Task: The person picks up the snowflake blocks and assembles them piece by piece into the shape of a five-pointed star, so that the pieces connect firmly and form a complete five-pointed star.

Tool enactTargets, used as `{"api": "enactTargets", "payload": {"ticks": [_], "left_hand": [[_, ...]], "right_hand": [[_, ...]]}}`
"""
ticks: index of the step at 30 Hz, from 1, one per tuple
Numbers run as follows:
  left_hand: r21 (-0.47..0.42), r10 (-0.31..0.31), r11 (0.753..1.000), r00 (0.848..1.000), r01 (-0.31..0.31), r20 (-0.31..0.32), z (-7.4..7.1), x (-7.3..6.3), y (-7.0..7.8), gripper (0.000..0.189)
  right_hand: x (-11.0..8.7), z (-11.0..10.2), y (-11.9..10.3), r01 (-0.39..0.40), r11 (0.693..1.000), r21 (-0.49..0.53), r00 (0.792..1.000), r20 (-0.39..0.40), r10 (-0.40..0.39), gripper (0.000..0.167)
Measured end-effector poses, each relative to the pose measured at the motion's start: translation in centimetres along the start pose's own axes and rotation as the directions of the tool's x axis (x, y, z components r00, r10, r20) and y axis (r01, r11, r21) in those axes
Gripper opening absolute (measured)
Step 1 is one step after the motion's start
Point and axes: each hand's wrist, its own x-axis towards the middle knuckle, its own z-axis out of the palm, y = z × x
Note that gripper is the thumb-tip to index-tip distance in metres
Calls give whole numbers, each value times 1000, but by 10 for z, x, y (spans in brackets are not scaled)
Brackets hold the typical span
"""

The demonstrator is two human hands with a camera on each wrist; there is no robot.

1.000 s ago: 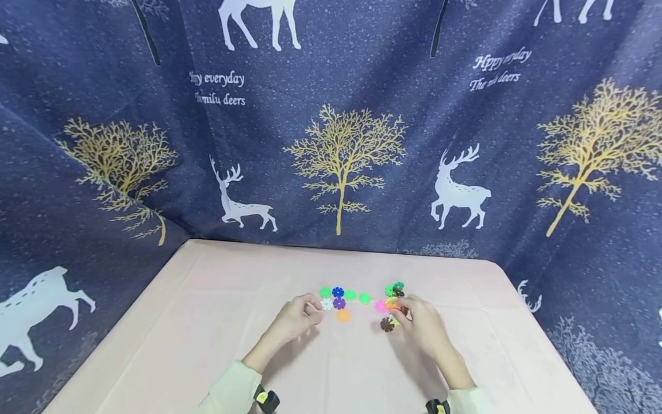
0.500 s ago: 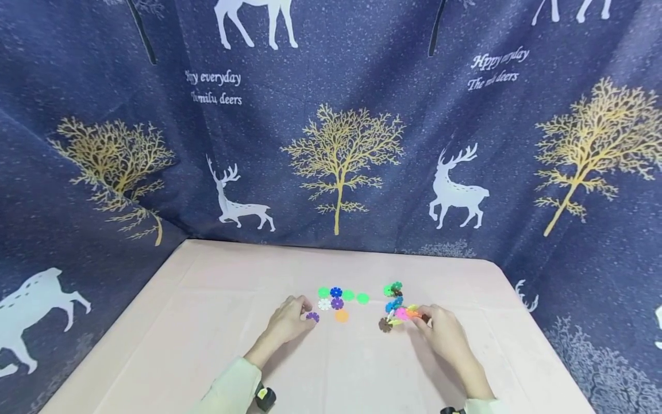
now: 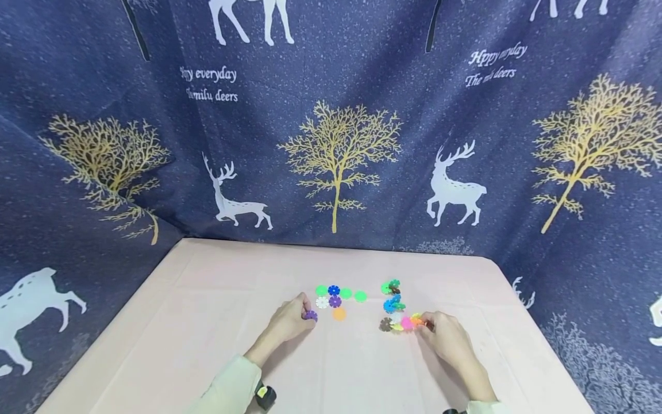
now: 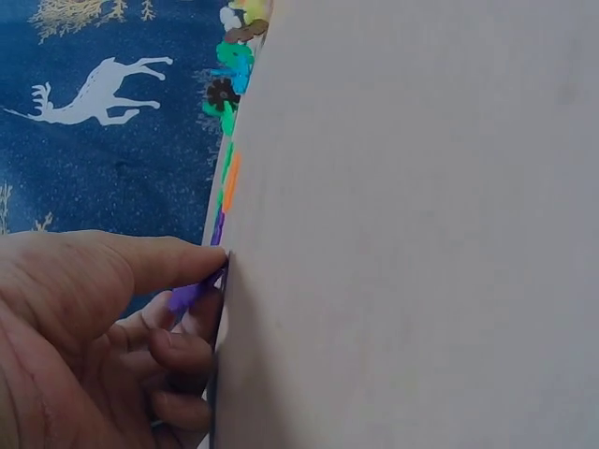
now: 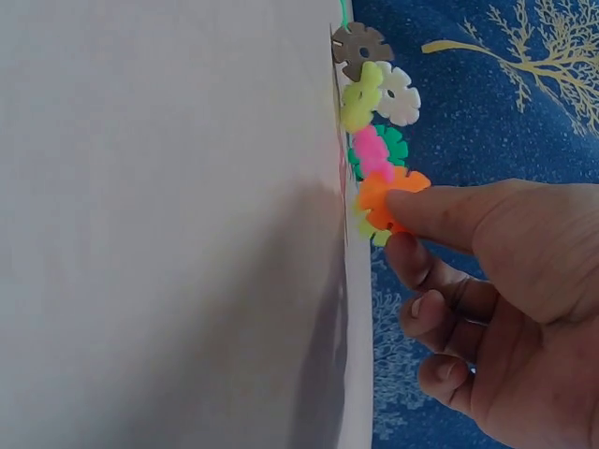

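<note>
Purple disc: pinched it in left fingers near the white disc on the counter, pinched an orange disc in right fingers beside a pink disc, seemingly was mid-sorting, and probably needed a careful release next.

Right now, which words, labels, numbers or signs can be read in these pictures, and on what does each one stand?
Dark blue deer-printed cloth, picture left: "…py everyday"
Below it: "…milu deers"
Cloth, picture right: "Hppy …yday"
Below it: "The …deers"
Folds hide some letters.
Black wrist device with yellow patch: any text is too small to read.
</note>
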Motion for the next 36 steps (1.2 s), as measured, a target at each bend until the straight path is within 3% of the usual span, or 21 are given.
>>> {"api": "enactTargets", "payload": {"ticks": [8,23,28,36], "left_hand": [[-37,28,999,999,-27,31,-1,-9,8,27],[-123,78,990,993,-67,84,-11,-25,21,27],[-151,74,987,993,-59,95,-12,-30,22,27],[-161,59,986,992,-39,115,-16,-33,21,26]], "right_hand": [[6,3,-8,8,999,35,1000,-12,-7,14],[29,18,-60,80,996,41,997,15,-81,9],[39,29,-79,131,989,62,991,21,-133,11],[54,54,-103,274,962,8,961,34,-274,13]]}}
